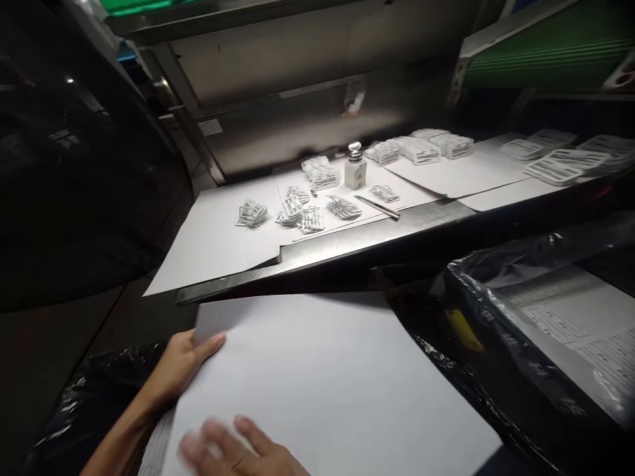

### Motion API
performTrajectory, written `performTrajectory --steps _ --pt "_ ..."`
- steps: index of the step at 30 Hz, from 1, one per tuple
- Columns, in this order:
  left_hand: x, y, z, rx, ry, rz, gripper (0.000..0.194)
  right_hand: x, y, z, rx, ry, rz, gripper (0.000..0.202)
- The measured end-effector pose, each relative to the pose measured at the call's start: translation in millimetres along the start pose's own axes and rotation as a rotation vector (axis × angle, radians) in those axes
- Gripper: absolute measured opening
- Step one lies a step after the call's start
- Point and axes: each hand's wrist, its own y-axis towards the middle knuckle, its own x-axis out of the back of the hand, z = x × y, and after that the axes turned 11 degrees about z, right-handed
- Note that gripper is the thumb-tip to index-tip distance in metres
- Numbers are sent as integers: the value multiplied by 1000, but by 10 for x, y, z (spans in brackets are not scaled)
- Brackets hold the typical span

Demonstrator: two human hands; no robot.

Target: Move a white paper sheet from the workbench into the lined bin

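Head view: my left hand point(181, 363) grips the near-left edge of a large white sheet point(327, 390), thumb on top. My right hand point(238, 453), blurred, lies open and flat on it. The sheet sits below the bench point(347, 241), long axis running away rightward.

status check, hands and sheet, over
Left hand grips the sheet at its left edge. Right hand flat on the sheet, blurred. Sheet blank, over a black bag. Nothing on it.
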Motion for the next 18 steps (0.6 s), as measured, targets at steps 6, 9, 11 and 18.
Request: performTrajectory --steps 6,9,11,18 --pt "-290 121 163 38 -98 126 32 -146 -666 -1561 -770 23 94 34" --pt "-243 168 186 41 -18 120 23 36 -954 -2334 -1199 31 16 39" --pt "-230 210 163 20 71 93 26 40 -976 -2583 -1363 90 -2 41" --pt "-855 223 81 -201 461 -85 57 -352 -1102 -2814 -1558 275 41 38"
